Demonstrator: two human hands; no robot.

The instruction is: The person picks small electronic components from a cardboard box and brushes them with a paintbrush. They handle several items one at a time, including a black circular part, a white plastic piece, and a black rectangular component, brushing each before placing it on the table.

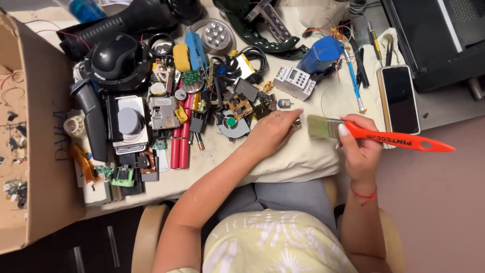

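My right hand (359, 146) grips a flat paintbrush (384, 136) by its orange handle, with the pale bristles pointing left. Those bristles meet the fingertips of my left hand (273, 132), which rests palm down on the cream cloth (298, 162) over the table. The left fingers seem to pinch a small metal part (296, 123) against the bristles; it is too small to identify. A small black fan (232, 124) with a green hub lies just left of my left hand.
A dense pile of electronic scrap covers the table's left half: a black mouse (115, 59), red cylindrical cells (181, 136), circuit boards, a white timer module (294, 81). A phone (399, 98) lies at the right, a cardboard box (35, 136) at the left.
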